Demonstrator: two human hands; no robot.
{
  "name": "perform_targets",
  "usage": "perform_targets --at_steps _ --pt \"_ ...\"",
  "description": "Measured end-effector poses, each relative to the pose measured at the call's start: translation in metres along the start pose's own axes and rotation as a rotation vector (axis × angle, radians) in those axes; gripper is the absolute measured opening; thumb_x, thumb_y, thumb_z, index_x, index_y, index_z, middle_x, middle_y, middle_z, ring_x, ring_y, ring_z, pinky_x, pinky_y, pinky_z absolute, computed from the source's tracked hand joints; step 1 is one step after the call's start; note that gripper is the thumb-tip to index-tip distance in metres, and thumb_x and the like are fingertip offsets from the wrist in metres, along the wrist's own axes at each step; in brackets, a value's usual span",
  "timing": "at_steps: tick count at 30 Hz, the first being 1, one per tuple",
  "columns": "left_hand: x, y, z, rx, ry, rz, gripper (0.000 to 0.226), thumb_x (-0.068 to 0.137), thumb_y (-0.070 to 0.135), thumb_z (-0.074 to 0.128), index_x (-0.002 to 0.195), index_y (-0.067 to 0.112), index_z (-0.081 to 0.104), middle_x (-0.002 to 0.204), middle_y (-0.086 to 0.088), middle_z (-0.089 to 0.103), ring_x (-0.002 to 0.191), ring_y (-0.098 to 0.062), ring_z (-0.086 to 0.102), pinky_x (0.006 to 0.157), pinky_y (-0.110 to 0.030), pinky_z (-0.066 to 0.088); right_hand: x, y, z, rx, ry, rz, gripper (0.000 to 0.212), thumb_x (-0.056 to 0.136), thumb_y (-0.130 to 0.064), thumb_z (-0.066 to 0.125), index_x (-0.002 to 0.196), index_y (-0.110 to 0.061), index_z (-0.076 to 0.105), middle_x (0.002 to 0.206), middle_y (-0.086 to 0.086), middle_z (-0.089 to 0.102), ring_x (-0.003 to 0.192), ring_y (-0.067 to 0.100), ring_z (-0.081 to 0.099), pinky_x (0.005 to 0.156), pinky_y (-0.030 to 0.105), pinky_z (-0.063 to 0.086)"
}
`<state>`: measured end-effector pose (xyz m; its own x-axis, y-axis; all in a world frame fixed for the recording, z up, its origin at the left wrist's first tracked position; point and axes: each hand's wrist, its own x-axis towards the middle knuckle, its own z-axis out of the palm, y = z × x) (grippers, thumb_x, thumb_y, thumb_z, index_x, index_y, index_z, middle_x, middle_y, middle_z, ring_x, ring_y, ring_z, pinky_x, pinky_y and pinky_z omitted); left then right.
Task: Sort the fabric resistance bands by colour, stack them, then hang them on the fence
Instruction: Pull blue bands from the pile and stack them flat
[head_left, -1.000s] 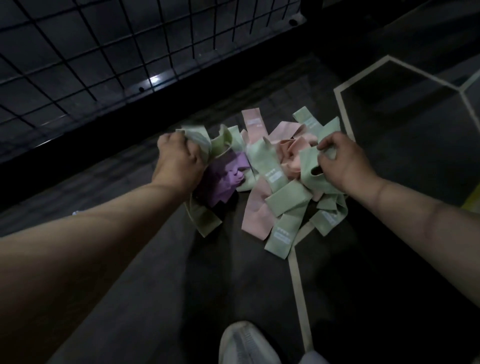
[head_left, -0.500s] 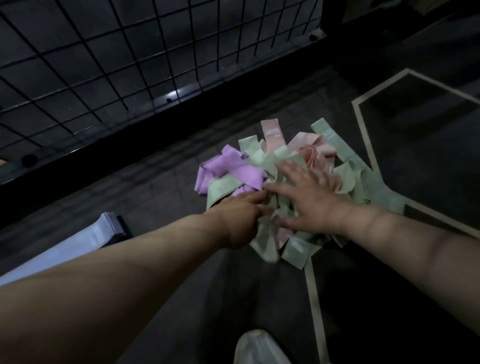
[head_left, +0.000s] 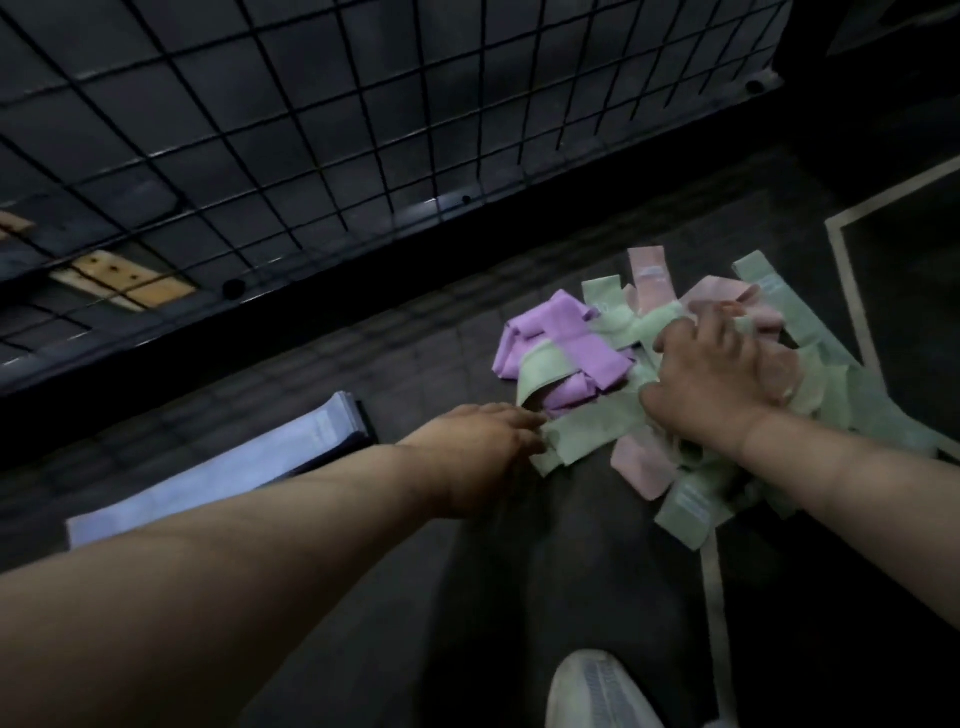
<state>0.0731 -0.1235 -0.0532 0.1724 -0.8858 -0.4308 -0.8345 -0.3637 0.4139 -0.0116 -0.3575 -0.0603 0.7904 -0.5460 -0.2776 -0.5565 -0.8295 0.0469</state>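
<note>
A jumbled pile of fabric bands lies on the dark floor: green bands (head_left: 597, 431), pink bands (head_left: 644, 467) and purple bands (head_left: 561, 348). My left hand (head_left: 483, 441) is at the pile's near-left edge, its fingers curled down onto the end of a green band; the fingertips are hidden. My right hand (head_left: 722, 374) lies on top of the pile with its fingers spread, pressing on green and pink bands. A flat stack of pale blue bands (head_left: 218, 473) lies apart on the floor to the left. The black wire fence (head_left: 311, 130) runs across the top.
A pale painted line (head_left: 714, 597) crosses the floor under the pile and to the right. My white shoe (head_left: 597, 691) is at the bottom edge. The fence's dark base rail (head_left: 260, 322) lies between the pile and the mesh.
A second ago both hands gripped bunches of bands. The right hand now lies flat on the pile. The left hand has drawn back to the near-left edge with a green band.
</note>
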Motion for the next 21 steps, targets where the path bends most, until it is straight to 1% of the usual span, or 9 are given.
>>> perform_targets --at_steps 2,4,6,8,11,13,16,17,21 --pt "-0.020 -0.009 0.001 0.002 0.018 -0.053 0.052 0.095 0.034 0.053 0.147 0.033 0.042 0.157 0.008 0.031 0.143 -0.016 0.030 0.116 -0.033 0.028 -0.007 -0.022 0.001 0.253 0.149 -0.142 0.041 0.076 -0.022 0.065 0.113 -0.012 0.052 0.139 0.015 0.036 0.131 0.034 0.035 0.105 0.044 0.027" --pt "-0.041 -0.019 0.002 0.017 0.036 -0.128 0.052 0.095 0.030 0.054 0.145 0.034 0.043 0.154 0.008 0.035 0.140 -0.017 0.035 0.114 -0.034 0.030 -0.015 -0.052 -0.001 0.418 0.220 -0.344 0.032 0.075 -0.024 0.056 0.104 -0.011 0.056 0.125 0.013 0.048 0.119 0.035 0.047 0.099 0.044 0.034" --pt "-0.067 -0.031 0.004 0.023 0.048 -0.204 0.049 0.092 0.023 0.053 0.141 0.032 0.047 0.150 0.006 0.039 0.135 -0.020 0.041 0.110 -0.035 0.035 -0.020 -0.084 0.001 0.471 0.229 -0.547 0.027 0.079 -0.026 0.050 0.098 -0.009 0.059 0.108 0.011 0.056 0.103 0.034 0.055 0.091 0.046 0.045" --pt "-0.093 -0.044 0.008 0.023 0.055 -0.283 0.044 0.089 0.023 0.053 0.132 0.031 0.053 0.141 0.005 0.046 0.125 -0.024 0.050 0.102 -0.038 0.042 -0.024 -0.118 0.005 0.518 0.120 -0.619 0.019 0.087 -0.024 0.054 0.098 -0.010 0.060 0.101 0.008 0.057 0.097 0.028 0.057 0.089 0.042 0.046" --pt "-0.140 -0.061 0.015 -0.017 0.082 -0.468 0.036 0.089 0.024 0.051 0.124 0.031 0.057 0.129 0.003 0.050 0.112 -0.028 0.056 0.094 -0.037 0.046 -0.033 -0.175 0.007 0.566 -0.138 -0.519 0.015 0.094 -0.027 0.059 0.104 -0.016 0.059 0.108 0.002 0.053 0.099 0.016 0.054 0.092 0.028 0.041" --pt "-0.168 -0.068 0.018 -0.061 0.110 -0.606 0.037 0.091 0.023 0.049 0.126 0.031 0.056 0.131 0.002 0.048 0.110 -0.031 0.056 0.090 -0.035 0.046 -0.037 -0.207 0.007 0.588 -0.259 -0.419 0.016 0.095 -0.032 0.059 0.101 -0.018 0.058 0.109 0.003 0.053 0.098 0.016 0.053 0.087 0.022 0.036" --pt "-0.215 -0.083 0.017 -0.108 0.133 -0.785 0.037 0.096 0.027 0.049 0.133 0.030 0.051 0.138 0.003 0.042 0.118 -0.029 0.052 0.086 -0.034 0.040 -0.045 -0.248 0.006 0.663 -0.410 -0.240 0.023 0.095 -0.039 0.059 0.098 -0.016 0.056 0.106 0.003 0.056 0.095 0.018 0.052 0.081 0.022 0.034" --pt "-0.230 -0.089 0.016 -0.102 0.126 -0.818 0.038 0.096 0.029 0.049 0.134 0.029 0.049 0.139 0.003 0.041 0.120 -0.028 0.051 0.089 -0.034 0.040 -0.046 -0.258 0.005 0.660 -0.434 -0.214 0.027 0.095 -0.039 0.058 0.101 -0.013 0.059 0.105 0.004 0.057 0.096 0.019 0.053 0.080 0.022 0.035" --pt "-0.275 -0.125 0.009 -0.093 0.037 -0.925 0.040 0.094 0.029 0.050 0.135 0.028 0.049 0.139 -0.003 0.042 0.124 -0.029 0.050 0.098 -0.038 0.043 -0.046 -0.278 -0.008 0.487 -0.463 -0.248 0.035 0.094 -0.038 0.059 0.098 -0.006 0.072 0.098 0.010 0.068 0.097 0.026 0.064 0.073 0.024 0.038"
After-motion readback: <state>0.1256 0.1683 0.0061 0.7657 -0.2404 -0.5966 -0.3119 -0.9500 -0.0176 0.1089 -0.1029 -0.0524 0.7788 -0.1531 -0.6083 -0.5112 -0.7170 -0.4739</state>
